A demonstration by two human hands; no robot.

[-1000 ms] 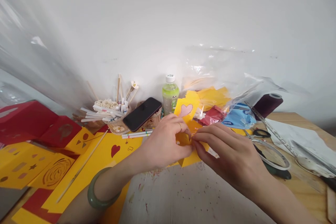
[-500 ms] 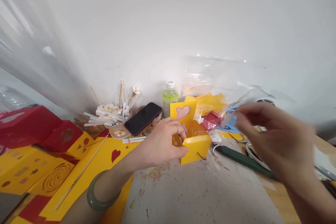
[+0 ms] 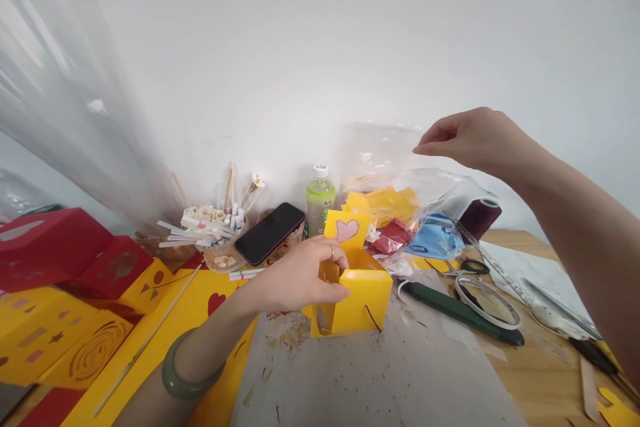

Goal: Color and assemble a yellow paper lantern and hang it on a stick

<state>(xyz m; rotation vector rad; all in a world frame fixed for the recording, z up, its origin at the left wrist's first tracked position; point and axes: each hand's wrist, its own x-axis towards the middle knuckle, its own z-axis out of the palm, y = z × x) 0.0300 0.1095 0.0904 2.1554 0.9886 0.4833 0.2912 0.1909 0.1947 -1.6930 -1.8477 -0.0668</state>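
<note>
Clock centred on the box, 12 at the wall. You've got a light wooden bench [image 3: 540, 373], bare wood showing at 3 to 4. On it, a grey-white flat work board [image 3: 390, 380] under the box, running out to 5 and 6. Yellow card sheet [image 3: 185, 300] at 9. Clear crinkled plastic bag [image 3: 373, 160] at 1. Folded red card piece [image 3: 55, 240] at 9 to 10, well apart.

Your hands: left hand [image 3: 300, 277] comes in from 8 and pinches the near wall, thumb outside, fingers inside. Right hand [image 3: 475, 140] is up in the air at 1 to 2, off the box, fingertips together; can't tell if anything thin is in that pinch.

Yellow open-topped card box [image 3: 363, 307]: centre, seems to sit on the board, upright panel with pink heart at its back. Step in hand reads as left steadying, right free. I'd say the next move calls for a firm but light left grip, since thin card likely flexes, and a right-hand path clear of the bag.

Smaller stuff: slim green tool [image 3: 450, 307] at 3, white plastic ring [image 3: 514, 315] lying across it, black-handled scissors [image 3: 475, 267] just beyond.
</note>
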